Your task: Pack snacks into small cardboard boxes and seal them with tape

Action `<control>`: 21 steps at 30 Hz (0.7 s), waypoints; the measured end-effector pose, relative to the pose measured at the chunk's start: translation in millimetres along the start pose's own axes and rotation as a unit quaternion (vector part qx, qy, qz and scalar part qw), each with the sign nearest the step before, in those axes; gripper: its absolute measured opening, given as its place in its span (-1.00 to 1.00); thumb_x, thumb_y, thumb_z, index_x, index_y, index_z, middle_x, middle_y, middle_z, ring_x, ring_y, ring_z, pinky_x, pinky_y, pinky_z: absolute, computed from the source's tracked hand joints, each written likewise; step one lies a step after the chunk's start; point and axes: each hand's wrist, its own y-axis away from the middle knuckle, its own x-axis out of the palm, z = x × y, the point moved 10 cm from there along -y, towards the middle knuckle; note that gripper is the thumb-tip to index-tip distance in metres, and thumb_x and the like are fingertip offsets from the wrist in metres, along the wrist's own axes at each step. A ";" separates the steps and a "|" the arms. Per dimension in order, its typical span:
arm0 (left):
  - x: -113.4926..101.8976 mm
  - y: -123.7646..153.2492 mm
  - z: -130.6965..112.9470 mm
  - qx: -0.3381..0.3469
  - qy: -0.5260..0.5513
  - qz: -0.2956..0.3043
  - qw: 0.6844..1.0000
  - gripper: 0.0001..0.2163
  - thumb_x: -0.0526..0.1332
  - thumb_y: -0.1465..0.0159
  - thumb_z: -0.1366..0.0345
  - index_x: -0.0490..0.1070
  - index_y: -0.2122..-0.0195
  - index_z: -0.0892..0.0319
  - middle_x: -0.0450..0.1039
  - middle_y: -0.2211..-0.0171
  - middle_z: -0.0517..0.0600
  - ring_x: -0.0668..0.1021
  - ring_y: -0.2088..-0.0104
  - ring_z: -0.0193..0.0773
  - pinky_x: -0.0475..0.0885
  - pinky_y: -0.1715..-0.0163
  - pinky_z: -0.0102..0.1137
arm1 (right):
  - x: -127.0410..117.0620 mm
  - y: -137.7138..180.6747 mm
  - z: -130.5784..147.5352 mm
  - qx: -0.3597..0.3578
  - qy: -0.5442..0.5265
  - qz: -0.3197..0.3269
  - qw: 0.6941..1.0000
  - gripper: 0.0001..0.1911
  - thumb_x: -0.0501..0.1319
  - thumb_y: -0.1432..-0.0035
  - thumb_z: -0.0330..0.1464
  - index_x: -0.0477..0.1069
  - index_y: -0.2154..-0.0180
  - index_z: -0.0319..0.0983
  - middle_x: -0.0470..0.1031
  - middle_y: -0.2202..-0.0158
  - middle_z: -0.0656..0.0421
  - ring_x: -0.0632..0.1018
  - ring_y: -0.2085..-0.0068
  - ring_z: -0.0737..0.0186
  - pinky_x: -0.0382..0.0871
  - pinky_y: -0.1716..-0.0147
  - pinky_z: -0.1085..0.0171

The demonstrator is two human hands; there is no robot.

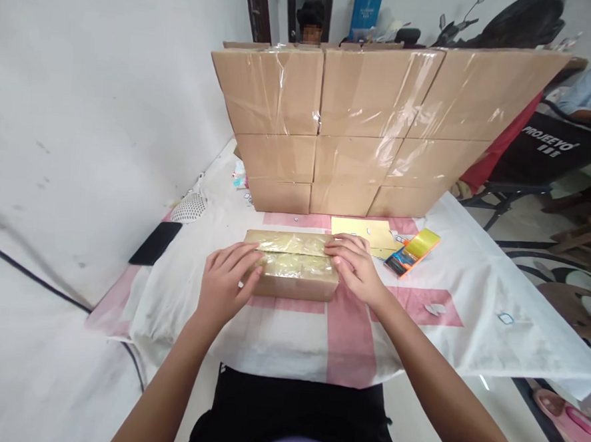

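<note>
A small cardboard box (296, 288) lies on the cloth in front of me, with shiny clear tape along its top where the two flaps meet. At its left end, my left hand (229, 277) holds the box, thumb at the near edge and fingers over the top. My right hand (355, 265) grips the opposite end, its fingertips on the taped top. Just right of that hand is an orange tape dispenser (403, 261) with a yellowish roll (423, 241). Yellow paper sheets (362, 232) lie behind the right hand.
Stacked cardboard boxes (363, 98) form a wall across the table's back. At left are a black phone (155, 243) and a white mesh item (189, 208) near the wall. Tape scraps (435, 309) dot the tablecloth (477, 272). Another person's head (311, 25) shows behind the boxes.
</note>
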 end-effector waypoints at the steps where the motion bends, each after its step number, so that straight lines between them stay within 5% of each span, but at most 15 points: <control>1: 8.2 -2.8 -8.2 0.022 0.003 0.031 0.999 -0.73 0.16 -0.42 0.29 0.49 -0.10 0.02 0.53 -0.15 0.04 0.50 -0.18 0.00 0.30 -0.12 -0.09 | 0.1 2.3 1.8 -0.001 0.010 0.000 1.000 -0.68 0.02 -0.45 -0.23 0.53 0.04 -0.11 0.60 -0.05 0.09 0.41 -0.27 0.01 0.12 -0.29 -0.09; 5: 29.8 -11.2 -24.2 0.053 -0.017 0.095 0.994 -0.67 0.12 -0.45 0.18 0.47 -0.18 0.03 0.53 -0.18 0.01 0.52 -0.15 0.01 0.36 0.01 -0.15 | 3.4 15.6 4.7 0.004 0.033 0.018 0.999 -0.66 0.01 -0.46 -0.28 0.47 -0.11 -0.09 0.54 -0.18 0.09 0.40 -0.29 0.04 0.13 -0.29 -0.07; 7: 33.7 -13.2 -24.6 0.049 -0.031 0.107 0.993 -0.67 0.10 -0.47 0.14 0.48 -0.17 0.05 0.53 -0.18 -0.01 0.54 -0.12 0.01 0.37 0.05 -0.17 | -11.1 28.8 -7.7 0.026 0.042 -0.041 0.998 -0.66 0.03 -0.44 -0.29 0.43 -0.14 -0.09 0.50 -0.20 0.06 0.42 -0.27 0.03 0.19 -0.27 -0.09; 9: 36.9 -12.6 -24.4 0.051 -0.039 0.125 0.990 -0.65 0.08 -0.48 0.12 0.47 -0.19 0.06 0.52 -0.19 -0.01 0.55 -0.11 -0.02 0.37 0.06 -0.18 | -49.8 54.7 -36.9 0.079 0.055 -0.203 0.974 -0.71 0.09 -0.40 -0.27 0.42 -0.09 -0.12 0.49 -0.14 0.01 0.45 -0.21 0.00 0.27 -0.22 -0.10; 11: 38.9 -9.8 -24.7 0.058 -0.052 0.136 0.988 -0.62 0.06 -0.49 0.11 0.45 -0.22 0.09 0.51 -0.20 0.00 0.55 -0.10 -0.02 0.36 0.05 -0.18 | -96.0 100.1 -79.6 0.153 0.053 -0.403 0.901 -0.74 0.17 -0.33 -0.23 0.39 -0.01 -0.15 0.44 -0.08 0.00 0.48 -0.13 0.02 0.34 -0.17 -0.08; 13: 39.0 -6.5 -25.7 0.067 -0.067 0.129 0.987 -0.60 0.05 -0.49 0.11 0.43 -0.25 0.10 0.51 -0.20 0.01 0.55 -0.12 -0.01 0.35 0.06 -0.18 | -125.2 144.1 -130.3 0.227 0.006 -0.533 0.815 -0.65 0.25 -0.23 -0.19 0.32 0.00 -0.17 0.41 -0.06 0.03 0.48 -0.10 0.07 0.38 -0.15 -0.04; 15: 37.0 -3.3 -28.4 0.078 -0.078 0.105 0.988 -0.59 0.07 -0.48 0.10 0.41 -0.26 0.11 0.51 -0.21 0.02 0.54 -0.14 0.02 0.33 0.08 -0.17 | -130.6 156.8 -185.5 0.296 -0.102 -0.523 0.793 -0.53 0.30 -0.15 -0.13 0.28 -0.02 -0.16 0.46 0.01 0.08 0.53 -0.03 0.10 0.43 -0.11 -0.02; 17: 34.6 -0.4 -32.0 0.092 -0.081 0.077 0.989 -0.58 0.10 -0.46 0.10 0.40 -0.27 0.11 0.50 -0.21 0.03 0.54 -0.15 0.04 0.31 0.06 -0.17 | -120.7 145.0 -224.1 0.334 -0.203 -0.430 0.814 -0.46 0.34 -0.08 -0.05 0.33 0.00 -0.17 0.54 0.09 0.09 0.59 0.06 0.08 0.48 -0.05 -0.02; 21: 29.9 1.8 -35.8 0.105 -0.071 0.039 0.991 -0.60 0.16 -0.43 0.13 0.41 -0.25 0.12 0.51 -0.20 0.06 0.51 -0.20 0.07 0.29 -0.02 -0.15 | -102.5 121.1 -244.0 0.331 -0.255 -0.311 0.854 -0.41 0.49 0.15 0.00 0.52 0.17 -0.24 0.66 0.17 0.01 0.65 0.13 -0.05 0.54 0.05 -0.01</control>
